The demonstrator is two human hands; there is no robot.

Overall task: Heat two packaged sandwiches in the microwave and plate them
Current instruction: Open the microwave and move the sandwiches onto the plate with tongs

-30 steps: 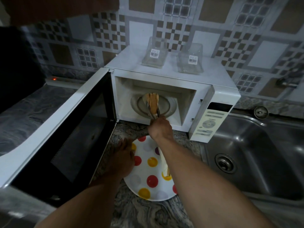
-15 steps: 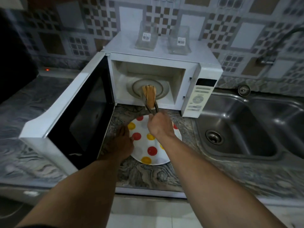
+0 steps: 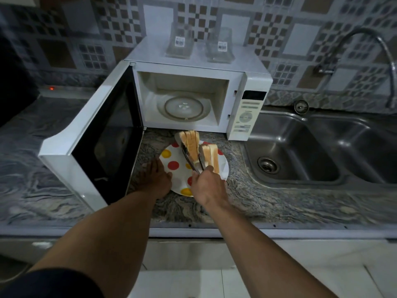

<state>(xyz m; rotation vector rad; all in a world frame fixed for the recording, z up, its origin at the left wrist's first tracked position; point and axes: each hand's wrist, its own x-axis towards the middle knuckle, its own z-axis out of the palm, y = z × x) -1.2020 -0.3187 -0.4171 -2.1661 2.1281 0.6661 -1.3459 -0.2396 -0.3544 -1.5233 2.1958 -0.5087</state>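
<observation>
My right hand (image 3: 207, 186) grips metal tongs (image 3: 190, 161) that clamp a sandwich (image 3: 191, 145) over the far side of a white plate with red and yellow dots (image 3: 174, 166). A second sandwich (image 3: 211, 157) stands on the plate's right side. My left hand (image 3: 156, 179) rests on the plate's left rim, on the counter. The white microwave (image 3: 247, 82) stands behind with its door (image 3: 103, 136) swung open to the left; its glass turntable (image 3: 182, 107) is bare. Two clear sandwich packages (image 3: 179, 43) (image 3: 221, 47) sit on top of the microwave.
A steel double sink (image 3: 300, 151) lies to the right, with a curved tap (image 3: 365, 39) above it. The marbled counter (image 3: 32, 168) runs left past the open door. A small red light (image 3: 51, 88) glows at the back left.
My right hand drew the tongs and sandwich out of the microwave and over the plate. The turntable is now bare. The left hand stays at the plate's rim.
</observation>
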